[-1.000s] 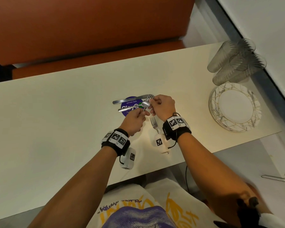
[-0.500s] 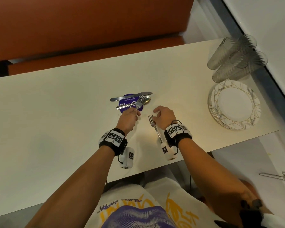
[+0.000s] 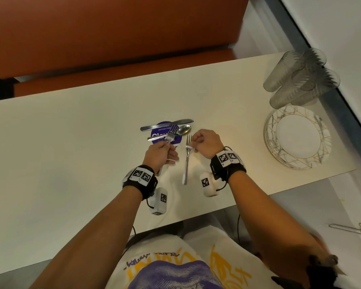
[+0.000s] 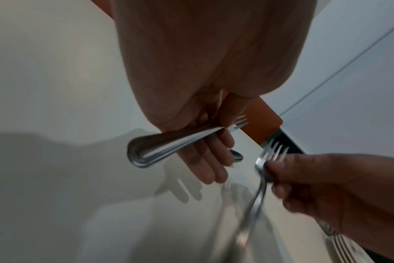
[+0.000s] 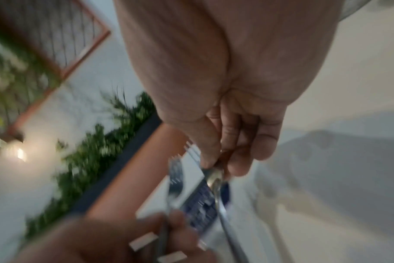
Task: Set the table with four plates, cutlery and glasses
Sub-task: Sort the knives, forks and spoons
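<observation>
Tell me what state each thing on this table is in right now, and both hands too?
Left hand: grips a fork.
Left fork: held, tines away.
Right hand: pinches another fork.
Right fork: held at the neck.
Knife: lying flat.
Spoon: lying flat.
Plates: stacked.
Glasses: grouped, unplaced.

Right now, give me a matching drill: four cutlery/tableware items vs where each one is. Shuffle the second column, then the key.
Items:
1. knife
2. spoon
3. plate stack
4. glasses

Places:
A. at the table's far right corner
B. on the purple sticker, on its far edge
C. by the table's near right edge
D. bowl beside the fork in the left hand

Pairs: 1-B, 2-D, 3-C, 4-A
</observation>
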Demonstrator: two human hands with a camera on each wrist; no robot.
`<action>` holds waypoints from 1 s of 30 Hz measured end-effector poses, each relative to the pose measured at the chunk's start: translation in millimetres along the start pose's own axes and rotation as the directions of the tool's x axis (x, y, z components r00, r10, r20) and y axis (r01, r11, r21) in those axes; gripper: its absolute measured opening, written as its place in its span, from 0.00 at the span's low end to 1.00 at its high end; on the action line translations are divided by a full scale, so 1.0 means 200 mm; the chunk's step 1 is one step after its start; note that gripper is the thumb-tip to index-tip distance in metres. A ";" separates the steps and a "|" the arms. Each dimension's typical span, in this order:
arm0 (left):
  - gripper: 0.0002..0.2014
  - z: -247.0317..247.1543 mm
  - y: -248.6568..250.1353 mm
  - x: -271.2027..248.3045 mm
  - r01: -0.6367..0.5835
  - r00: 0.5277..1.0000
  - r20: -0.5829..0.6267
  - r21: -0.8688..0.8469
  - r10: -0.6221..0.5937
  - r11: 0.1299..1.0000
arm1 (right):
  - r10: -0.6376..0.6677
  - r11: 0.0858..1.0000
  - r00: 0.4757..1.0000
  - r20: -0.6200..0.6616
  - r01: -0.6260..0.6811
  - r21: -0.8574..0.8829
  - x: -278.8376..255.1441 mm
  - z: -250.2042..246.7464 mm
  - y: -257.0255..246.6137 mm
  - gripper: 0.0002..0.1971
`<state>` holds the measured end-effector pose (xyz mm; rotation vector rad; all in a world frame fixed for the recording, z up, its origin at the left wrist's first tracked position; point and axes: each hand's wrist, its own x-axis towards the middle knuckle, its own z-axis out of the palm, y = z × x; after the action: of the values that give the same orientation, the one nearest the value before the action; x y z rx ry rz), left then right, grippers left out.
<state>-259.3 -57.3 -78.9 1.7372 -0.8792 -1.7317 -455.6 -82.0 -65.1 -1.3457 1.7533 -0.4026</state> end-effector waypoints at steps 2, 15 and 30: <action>0.15 0.01 0.02 0.00 -0.003 1.000 0.028 -0.023 0.004 1.000 | 0.005 0.990 0.999 -0.044 0.001 0.142 0.01 -0.03 -0.07 0.07; 0.16 0.04 0.10 -0.05 0.127 0.974 0.209 -0.201 -0.084 0.971 | -0.047 0.974 0.963 -0.266 0.103 0.202 -0.02 0.09 -0.15 0.11; 0.15 0.03 0.11 -0.06 0.095 0.977 0.209 -0.204 -0.051 0.974 | -0.009 0.971 0.978 -0.210 0.059 0.233 0.00 0.11 -0.16 0.10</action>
<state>-265.9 -62.3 -55.6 1.4899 -0.6893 -1.9996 -418.0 -88.3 -55.9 -1.1965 1.7860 -0.7723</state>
